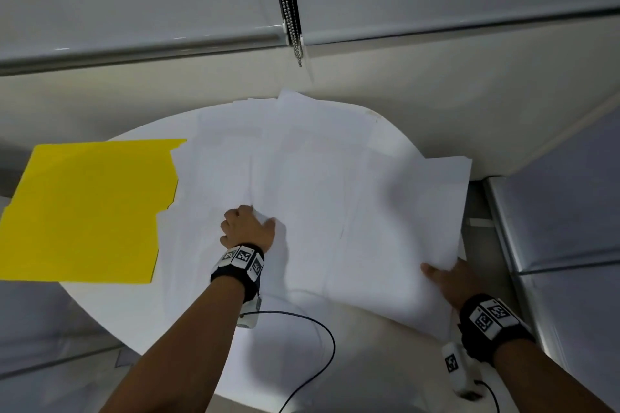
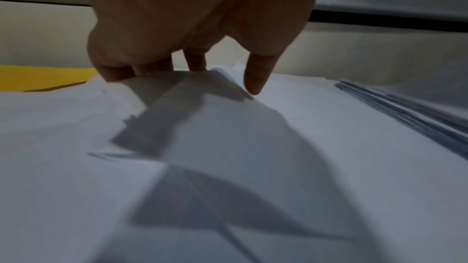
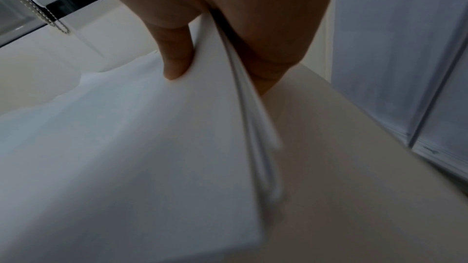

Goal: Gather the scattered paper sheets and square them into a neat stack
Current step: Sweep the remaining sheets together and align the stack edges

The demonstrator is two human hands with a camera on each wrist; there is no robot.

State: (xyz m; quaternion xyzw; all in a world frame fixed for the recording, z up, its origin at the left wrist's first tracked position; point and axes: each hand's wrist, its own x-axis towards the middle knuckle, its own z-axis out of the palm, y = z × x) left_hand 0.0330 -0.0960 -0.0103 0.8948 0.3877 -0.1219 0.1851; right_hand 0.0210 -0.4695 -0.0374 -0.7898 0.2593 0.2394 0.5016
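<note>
Where white paper sheets (image 1: 318, 184) overlap across the round table (image 1: 100, 295), their separate edges blur together. The left hand (image 1: 246, 228) pinches a lifted sheet corner with curled fingers (image 2: 195, 61). The right hand (image 1: 459, 282) clamps several sheets at the table's right edge, thumb on top, fingers hidden beneath. A yellow folder (image 1: 87, 208) lies left, partly covered.

The scene is viewed from the head, forward and down, over the round counter (image 1: 134, 312) and white paper sheets (image 1: 318, 178). Each wrist view is taken close in, low along its hand. The left hand (image 2: 202, 17) and yellow sheet (image 1: 90, 208) are shared by head and left-wrist views; the right hand (image 3: 228, 17) and bead chain (image 3: 33, 5) by head and right-wrist views.
</note>
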